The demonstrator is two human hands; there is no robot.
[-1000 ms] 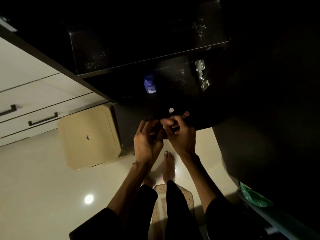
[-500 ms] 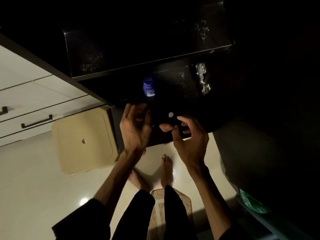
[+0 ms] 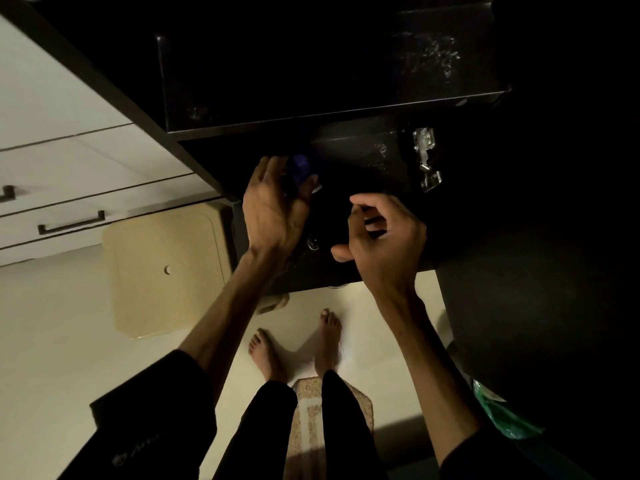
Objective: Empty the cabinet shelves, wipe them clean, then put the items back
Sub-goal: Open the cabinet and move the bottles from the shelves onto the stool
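— Blue plastic bottle (image 3: 302,167), where?
— On the dark lower cabinet shelf (image 3: 363,161), left hand (image 3: 273,209) curled round it, grasping.
— Right hand (image 3: 384,244)?
— Hovering just right of it, fingers loosely curled, holding nothing; grip released.
— Else?
— Metal hinge (image 3: 426,157) at right, beige square bin lid (image 3: 162,268) on the floor.

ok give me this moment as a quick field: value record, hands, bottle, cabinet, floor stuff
left hand: left hand reaches into the cabinet, fingers around the small blue plastic bottle
right hand: right hand hovers loosely curled, holding nothing
cabinet: dark cabinet shelf, interior very dim
hinge: silver metal hinge on the right inside wall
floor: beige square lidded bin left of the cabinet; patterned mat under the bare feet
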